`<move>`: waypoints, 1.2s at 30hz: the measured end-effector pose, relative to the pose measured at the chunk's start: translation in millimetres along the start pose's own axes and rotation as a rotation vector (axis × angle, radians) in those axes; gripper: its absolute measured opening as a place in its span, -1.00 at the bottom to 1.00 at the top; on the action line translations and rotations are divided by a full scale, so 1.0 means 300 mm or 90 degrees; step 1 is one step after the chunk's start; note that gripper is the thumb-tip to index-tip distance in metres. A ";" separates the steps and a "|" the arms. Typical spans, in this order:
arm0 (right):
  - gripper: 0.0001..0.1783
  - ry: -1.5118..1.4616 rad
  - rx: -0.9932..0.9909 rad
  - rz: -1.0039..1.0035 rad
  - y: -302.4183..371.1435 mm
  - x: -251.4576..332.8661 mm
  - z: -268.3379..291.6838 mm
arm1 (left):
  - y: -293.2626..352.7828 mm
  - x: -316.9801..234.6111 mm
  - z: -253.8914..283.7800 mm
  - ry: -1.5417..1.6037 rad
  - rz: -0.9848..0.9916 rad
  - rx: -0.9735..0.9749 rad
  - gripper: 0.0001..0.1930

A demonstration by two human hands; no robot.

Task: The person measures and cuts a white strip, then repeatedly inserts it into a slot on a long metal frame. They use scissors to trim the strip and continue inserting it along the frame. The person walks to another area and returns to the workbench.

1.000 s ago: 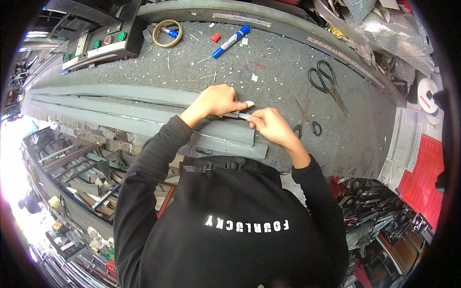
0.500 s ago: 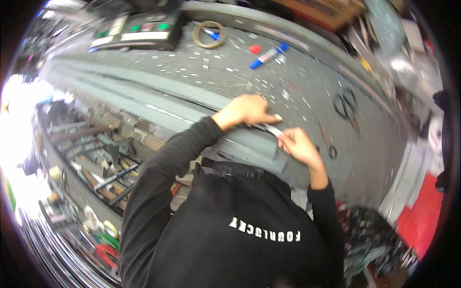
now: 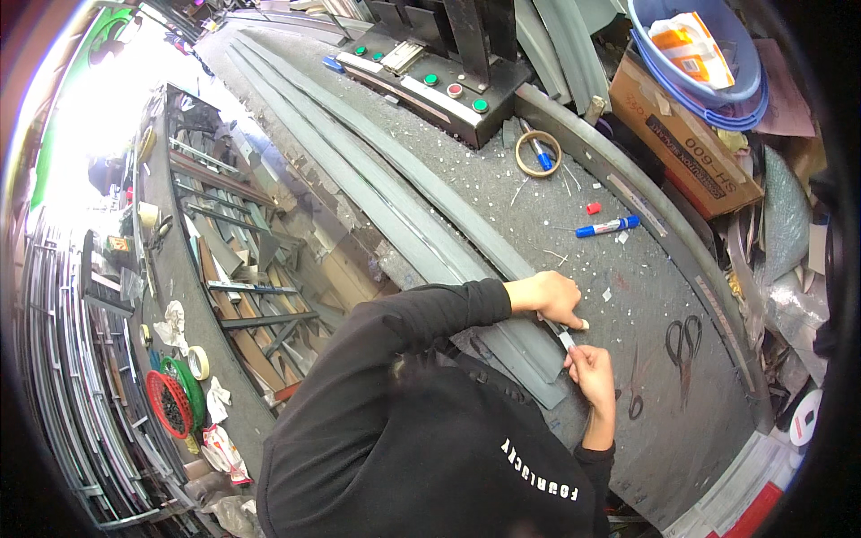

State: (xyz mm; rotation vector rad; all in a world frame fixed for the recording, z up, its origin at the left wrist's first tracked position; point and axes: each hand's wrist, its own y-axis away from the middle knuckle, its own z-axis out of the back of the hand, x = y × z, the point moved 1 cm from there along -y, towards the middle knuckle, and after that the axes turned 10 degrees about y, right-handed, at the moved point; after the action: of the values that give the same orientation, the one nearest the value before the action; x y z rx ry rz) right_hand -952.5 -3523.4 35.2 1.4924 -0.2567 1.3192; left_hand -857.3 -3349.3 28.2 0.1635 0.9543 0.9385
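Observation:
Two long grey profile strips [image 3: 421, 235] lie side by side, running from the far left toward my body. My left hand [image 3: 549, 298] is closed over the near end of the right-hand strip, thumb stretched out and the other fingers partly hidden. Just below it, my right hand [image 3: 590, 377] pinches a narrow pale strip [image 3: 567, 340], which reaches up toward my left hand and the grey strip's end. What the pale strip is made of cannot be made out. Beside my right hand lie slim scissors [image 3: 636, 386] and larger black-handled scissors [image 3: 684, 351].
Blue marker [image 3: 606, 227], red cap [image 3: 593, 208] and tape roll [image 3: 538, 154] lie on the scrap-strewn bench. Behind stands a black machine base with buttons [image 3: 439, 99]. A cardboard box [image 3: 673, 134] and blue basin [image 3: 753, 90] are far right; a bin of offcuts [image 3: 260, 296] is left.
The view has swung, so the bench and both hands appear lower and farther right. My hands keep nearly the same hold at the strip's end, and the picture is sharper.

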 end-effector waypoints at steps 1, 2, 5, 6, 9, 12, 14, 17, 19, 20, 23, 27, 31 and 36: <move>-0.62 0.004 -0.020 0.018 -0.022 0.004 -0.021 | -0.002 0.000 0.002 -0.009 0.005 -0.004 -0.26; -0.62 0.036 -0.065 -0.009 -0.047 0.008 -0.041 | -0.002 0.000 0.005 -0.003 0.005 0.005 -0.26; -0.61 0.091 -0.082 0.069 -0.072 0.027 -0.056 | 0.011 0.002 0.012 0.023 0.030 0.004 -0.25; -0.61 0.063 -0.042 -0.007 -0.065 0.025 -0.047 | 0.019 0.000 0.012 -0.001 0.006 -0.018 -0.25; -0.59 -0.009 0.090 -0.113 -0.004 0.008 0.014 | 0.029 -0.006 0.014 0.004 0.005 -0.031 -0.26; -0.60 -0.031 0.053 -0.029 0.001 -0.004 0.017 | 0.022 -0.012 0.013 0.011 -0.006 -0.011 -0.26; -0.60 0.012 -0.030 -0.005 -0.036 -0.004 -0.016 | 0.014 -0.011 0.012 0.010 -0.002 -0.007 -0.26; -0.61 0.099 -0.070 0.126 -0.069 0.010 -0.052 | 0.013 -0.005 0.007 0.001 -0.003 -0.020 -0.26; -0.61 0.085 -0.033 0.040 -0.058 0.006 -0.042 | 0.015 0.000 0.004 0.012 -0.001 -0.026 -0.26; -0.61 0.051 0.013 -0.009 -0.038 0.001 -0.025 | 0.016 0.002 0.002 0.028 0.002 -0.020 -0.26; -0.61 -0.007 0.041 -0.012 0.002 -0.016 0.019 | 0.016 -0.001 -0.002 0.006 -0.016 -0.039 -0.27; -0.62 -0.056 -0.004 0.085 -0.046 -0.029 -0.002 | 0.004 -0.005 -0.010 0.004 -0.010 -0.049 -0.28; -0.61 -0.002 0.037 0.026 -0.095 -0.030 -0.025 | -0.013 0.019 -0.007 0.047 -0.010 0.024 -0.24; -0.63 -0.132 0.109 -0.077 -0.029 -0.030 0.054 | -0.031 0.064 0.014 0.151 -0.063 0.324 -0.24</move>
State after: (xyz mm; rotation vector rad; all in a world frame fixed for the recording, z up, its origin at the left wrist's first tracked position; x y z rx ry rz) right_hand -940.2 -3536.8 26.1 1.7650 -0.1868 1.1133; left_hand -843.7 -3339.5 14.0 0.4363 1.3992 0.6164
